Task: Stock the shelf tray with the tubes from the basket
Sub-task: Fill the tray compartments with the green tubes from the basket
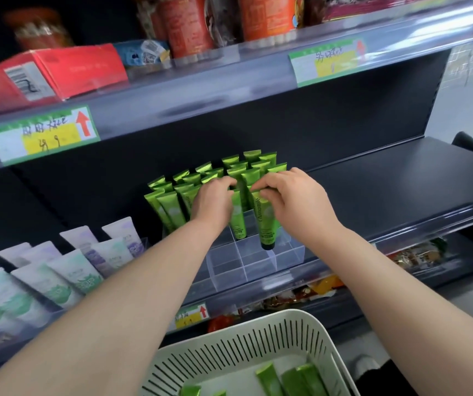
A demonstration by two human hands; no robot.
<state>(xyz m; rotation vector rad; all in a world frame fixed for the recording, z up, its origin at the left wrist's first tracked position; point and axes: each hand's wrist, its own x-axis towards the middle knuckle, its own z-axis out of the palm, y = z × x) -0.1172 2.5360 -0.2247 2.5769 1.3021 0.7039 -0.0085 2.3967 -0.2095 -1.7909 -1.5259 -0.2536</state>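
A clear compartmented tray (258, 262) stands on the dark middle shelf, its back rows filled with several upright green tubes (172, 207). My left hand (212, 202) pinches the top of one green tube (238, 221) standing in a tray cell. My right hand (295, 201) pinches the top of another green tube (266, 224), labelled Chamomile, whose black cap reaches a cell just right of it. The tray's front cells hold nothing. Below, a white slotted basket (246, 344) contains several loose green tubes (295, 381).
White and pastel tubes (66, 270) stand in a display to the left on the same shelf. The upper shelf edge (201, 90) with price labels overhangs the tray. Red boxes and packets sit above. Snack packets (301, 295) lie on the shelf below.
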